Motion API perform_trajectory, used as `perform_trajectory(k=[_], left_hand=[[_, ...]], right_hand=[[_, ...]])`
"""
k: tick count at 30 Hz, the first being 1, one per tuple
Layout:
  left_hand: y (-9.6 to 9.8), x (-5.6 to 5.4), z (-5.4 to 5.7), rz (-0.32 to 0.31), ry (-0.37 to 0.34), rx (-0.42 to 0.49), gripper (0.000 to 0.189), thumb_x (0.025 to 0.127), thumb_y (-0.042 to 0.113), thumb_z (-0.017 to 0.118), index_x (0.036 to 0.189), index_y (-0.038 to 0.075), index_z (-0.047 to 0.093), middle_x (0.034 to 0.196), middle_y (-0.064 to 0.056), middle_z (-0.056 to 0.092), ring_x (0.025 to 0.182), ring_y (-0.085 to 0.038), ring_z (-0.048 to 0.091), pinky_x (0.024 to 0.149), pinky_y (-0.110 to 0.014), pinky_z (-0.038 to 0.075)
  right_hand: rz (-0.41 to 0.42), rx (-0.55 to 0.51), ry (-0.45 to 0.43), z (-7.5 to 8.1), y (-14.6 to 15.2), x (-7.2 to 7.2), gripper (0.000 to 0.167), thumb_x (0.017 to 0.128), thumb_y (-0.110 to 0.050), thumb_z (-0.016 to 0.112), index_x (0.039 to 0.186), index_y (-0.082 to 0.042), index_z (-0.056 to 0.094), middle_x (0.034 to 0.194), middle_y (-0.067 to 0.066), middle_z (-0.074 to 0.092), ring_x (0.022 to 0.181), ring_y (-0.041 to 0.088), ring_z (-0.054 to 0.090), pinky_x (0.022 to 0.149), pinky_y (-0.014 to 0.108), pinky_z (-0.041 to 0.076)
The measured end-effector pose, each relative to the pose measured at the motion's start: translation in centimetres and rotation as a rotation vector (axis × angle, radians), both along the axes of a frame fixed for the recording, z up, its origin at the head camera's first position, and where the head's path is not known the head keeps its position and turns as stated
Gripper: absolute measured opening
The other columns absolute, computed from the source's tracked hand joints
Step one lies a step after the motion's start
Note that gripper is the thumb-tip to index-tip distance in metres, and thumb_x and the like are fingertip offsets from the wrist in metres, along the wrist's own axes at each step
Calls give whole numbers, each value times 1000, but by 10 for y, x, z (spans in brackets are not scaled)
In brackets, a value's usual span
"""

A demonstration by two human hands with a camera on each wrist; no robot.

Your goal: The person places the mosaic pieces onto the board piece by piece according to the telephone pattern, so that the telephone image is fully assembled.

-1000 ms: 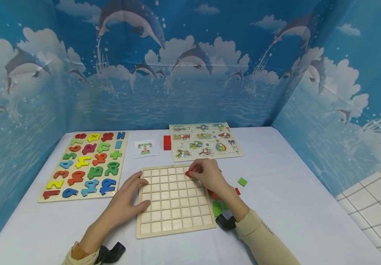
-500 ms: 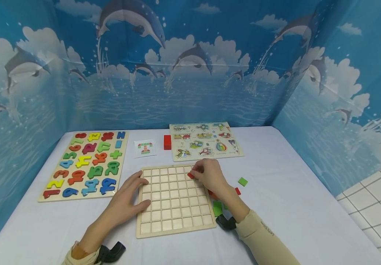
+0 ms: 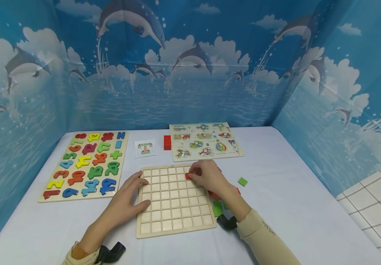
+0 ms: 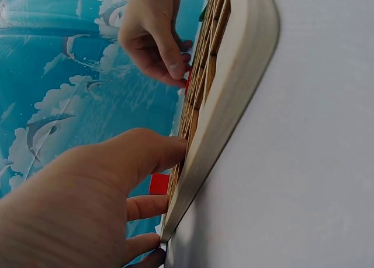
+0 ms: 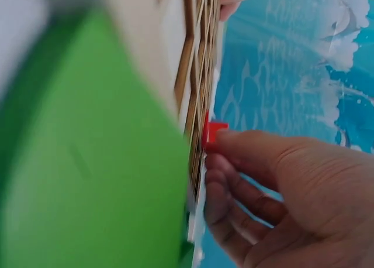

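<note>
A wooden grid board point(image 3: 165, 204) lies flat on the white table. My left hand point(image 3: 125, 202) rests along its left edge, thumb and fingers spread and touching the frame; in the left wrist view the left hand's thumb point(image 4: 166, 151) lies on the rim. At the board's upper right, my right hand point(image 3: 208, 176) holds a small red square tile point(image 3: 188, 176) by its edge, low over a cell. Seen from the right wrist, the red tile point(image 5: 205, 130) sits at the thumb tip against the grid, other fingers curled below.
Green tiles point(image 3: 217, 208) and several red ones lie right of the board, partly under the right forearm; a lone green tile point(image 3: 242, 182) lies farther right. Behind stand a pattern card point(image 3: 145, 148), a red block point(image 3: 167, 142), a picture puzzle point(image 3: 207, 141) and a number puzzle point(image 3: 84, 165).
The red tile has turned from tilted to nearly flat and square with the grid, and my right fingers have shifted slightly with it. The left hand has stayed still.
</note>
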State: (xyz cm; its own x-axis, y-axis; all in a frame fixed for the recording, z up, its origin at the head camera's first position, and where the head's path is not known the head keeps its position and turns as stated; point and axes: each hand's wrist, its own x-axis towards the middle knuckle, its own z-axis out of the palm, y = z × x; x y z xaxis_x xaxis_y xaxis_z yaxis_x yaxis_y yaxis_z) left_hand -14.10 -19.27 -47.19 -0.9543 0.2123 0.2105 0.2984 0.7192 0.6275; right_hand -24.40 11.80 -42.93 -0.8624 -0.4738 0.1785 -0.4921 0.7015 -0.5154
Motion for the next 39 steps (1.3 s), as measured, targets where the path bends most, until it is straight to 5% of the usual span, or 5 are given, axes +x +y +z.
perform_trajectory(k=[6,18,26,39], left_hand=[[0,0,-1,-4,2,4,52,91,32,82,136,18,60,170,-15,35,156,-43,32,117,-68,39],[0,0,-1,-3,6,-2,52,91,32,82,136,17,60,169,-16,35,156,-43,33,117,-67,40],[-1,0,-1,-4,5,-4,52,91,32,82,136,17,60,170,-15,35,156,-42,32,117,-67,40],[0,1,-1,-7,12,1,52,92,31,82,136,17,59,170,-15,34,157,-42,32,118,-66,39]], right_hand=[[-8,-44,-27,6,27,-13,5,96,-16,78,97,-12,79,82,-4,71,73,10,62,70,30,54],[-204,39,-152,11,84,-36,16,92,-19,83,102,-8,78,91,4,74,87,21,68,77,38,57],[-215,39,-232,12,85,-35,23,86,-18,89,100,-6,75,85,5,67,80,20,58,69,32,48],[-191,50,-216,10,73,-31,22,86,-15,88,101,-7,74,82,4,64,77,19,56,72,32,47]])
